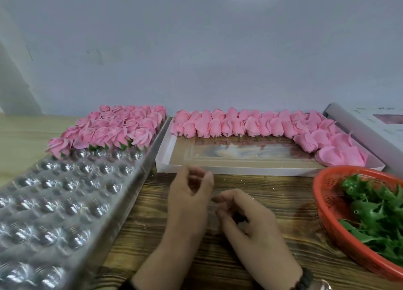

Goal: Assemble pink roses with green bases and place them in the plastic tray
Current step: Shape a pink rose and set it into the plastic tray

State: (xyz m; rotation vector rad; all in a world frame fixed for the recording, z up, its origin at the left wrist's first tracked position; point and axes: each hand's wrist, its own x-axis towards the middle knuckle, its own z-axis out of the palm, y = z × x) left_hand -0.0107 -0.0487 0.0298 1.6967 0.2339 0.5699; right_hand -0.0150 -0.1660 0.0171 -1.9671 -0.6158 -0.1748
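Soft, even light fell from above with barely any shadows, glare spotted my plastic tray, my hands blurred slightly, and the wide lens bent the edges.

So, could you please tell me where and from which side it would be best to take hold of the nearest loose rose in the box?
Probably pinch the rose around its petal head from above. It lies on its side at the box's near right corner, right of both hands, with open space on its left.
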